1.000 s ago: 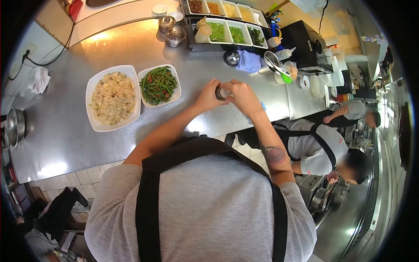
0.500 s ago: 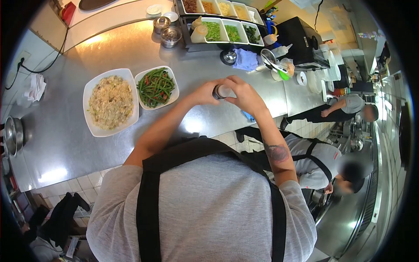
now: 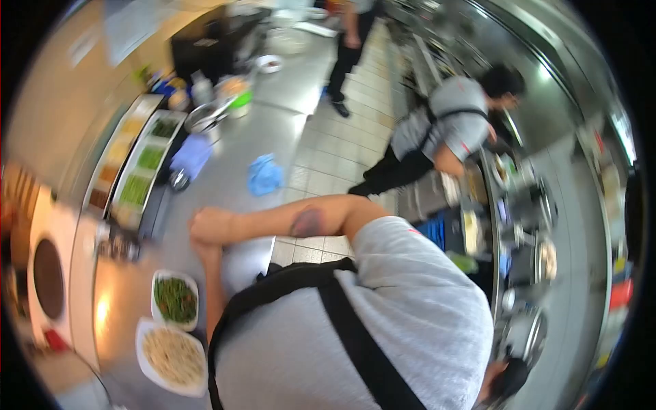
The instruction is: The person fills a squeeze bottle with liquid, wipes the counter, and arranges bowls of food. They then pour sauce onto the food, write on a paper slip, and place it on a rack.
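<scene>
My right hand [image 3: 212, 225] is closed like a fist, blurred, above the steel counter. My left hand [image 3: 205, 247] meets it from below; its fingers are smeared and mostly behind the right hand. Whatever lies between the hands is hidden; the small jar with a dark end, seen there earlier, does not show. Toward me from the hands, green beans [image 3: 175, 299] with red bits fill a white dish. Beside them is a white bowl of fried rice [image 3: 174, 357]. A crumpled blue cloth [image 3: 265, 174] lies on the counter beyond my right forearm.
Topping trays [image 3: 149, 158] line the counter's wall side, near a lilac cloth [image 3: 193, 156] and metal containers [image 3: 119, 247]. One co-worker [image 3: 458, 113] leans over the cooking line across the tiled aisle [image 3: 342, 154]. Another person's legs [image 3: 345, 65] stand farther along.
The view has swung right, so the dishes now sit lower left and more of the aisle and cooking line shows. My hands stay together; the jar between them has gone out of sight.
</scene>
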{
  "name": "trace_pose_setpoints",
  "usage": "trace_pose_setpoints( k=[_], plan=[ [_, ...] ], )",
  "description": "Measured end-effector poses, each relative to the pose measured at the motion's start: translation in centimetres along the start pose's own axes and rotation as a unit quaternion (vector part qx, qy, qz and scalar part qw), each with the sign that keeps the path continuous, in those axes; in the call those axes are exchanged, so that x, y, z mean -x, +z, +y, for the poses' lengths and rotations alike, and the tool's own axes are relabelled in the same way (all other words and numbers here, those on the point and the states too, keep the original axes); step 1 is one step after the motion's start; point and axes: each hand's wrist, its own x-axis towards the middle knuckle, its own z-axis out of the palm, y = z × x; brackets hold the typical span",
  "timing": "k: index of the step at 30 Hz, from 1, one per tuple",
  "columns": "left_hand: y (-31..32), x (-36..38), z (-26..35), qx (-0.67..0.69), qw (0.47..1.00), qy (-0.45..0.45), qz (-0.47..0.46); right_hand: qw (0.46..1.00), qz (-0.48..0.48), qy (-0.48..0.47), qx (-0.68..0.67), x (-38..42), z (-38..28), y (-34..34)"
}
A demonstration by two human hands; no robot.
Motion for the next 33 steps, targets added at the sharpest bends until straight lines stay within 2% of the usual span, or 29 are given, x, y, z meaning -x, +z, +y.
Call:
trace_pose_setpoints(
  k=[1,2,3,5,7,8,9,11,12,15,17,18,20,23,24,27,30,33],
  plan=[
    [0.8,0.4,0.0,0.016,0.999,-0.006,0.035,0.999,-0.008,0.028,0.024,0.2,-0.5,1.4],
    [1.8,0.6,0.2,0.053,0.996,-0.006,0.074,0.994,0.021,0.110,0.010,0.2,-1.7,2.5],
    [2.7,0.7,0.6,0.141,0.984,0.002,0.106,0.981,0.052,0.185,-0.008,0.5,-2.6,3.1],
    [3.9,0.6,1.6,0.296,0.940,0.015,0.170,0.963,0.052,0.260,-0.047,1.4,-3.3,0.7],
    [3.7,0.5,2.1,0.358,0.923,0.012,0.139,0.951,0.043,0.293,-0.092,1.4,-2.5,0.5],
    [3.4,0.4,2.1,0.376,0.921,0.005,0.106,0.949,0.035,0.294,-0.111,1.4,-1.2,2.3],
    [2.1,0.1,1.3,0.303,0.953,-0.004,0.005,0.946,0.026,0.293,-0.132,1.4,0.0,3.0],
    [-0.5,-0.5,0.1,0.134,0.972,0.004,-0.194,0.985,-0.025,0.128,-0.115,3.0,2.6,0.4],
    [-1.4,-0.7,0.3,0.119,0.963,-0.019,-0.240,0.992,-0.052,0.040,-0.105,3.7,3.5,-0.8],
    [-3.3,-1.8,2.5,0.061,0.925,-0.072,-0.367,0.997,-0.074,-0.026,-0.025,5.0,4.2,-2.1],
    [-3.7,-2.3,4.0,0.005,0.893,-0.093,-0.441,0.996,-0.060,-0.058,-0.032,5.6,4.1,-2.4],
    [-3.5,-2.3,3.3,-0.007,0.899,-0.049,-0.435,0.995,-0.054,-0.075,-0.036,5.8,4.0,-2.3],
    [-2.5,-2.1,1.3,-0.030,0.908,0.042,-0.417,0.997,-0.040,-0.024,-0.060,6.7,3.9,-1.7],
    [-0.3,0.3,3.1,0.072,0.967,0.012,-0.243,0.992,0.016,0.096,-0.080,7.5,3.5,0.0],
    [1.3,0.5,1.8,0.131,0.977,0.009,-0.167,0.985,0.041,0.143,-0.083,7.5,3.3,0.2],
    [5.3,1.4,1.1,0.236,0.971,0.031,0.005,0.959,0.075,0.256,-0.096,7.1,1.8,0.7],
    [6.6,1.8,1.7,0.261,0.964,0.034,0.042,0.938,0.111,0.311,-0.103,6.7,0.8,1.3],
    [5.0,1.0,1.7,0.210,0.976,0.028,-0.047,0.955,0.076,0.278,-0.067,6.9,1.6,0.9]
  ],
)
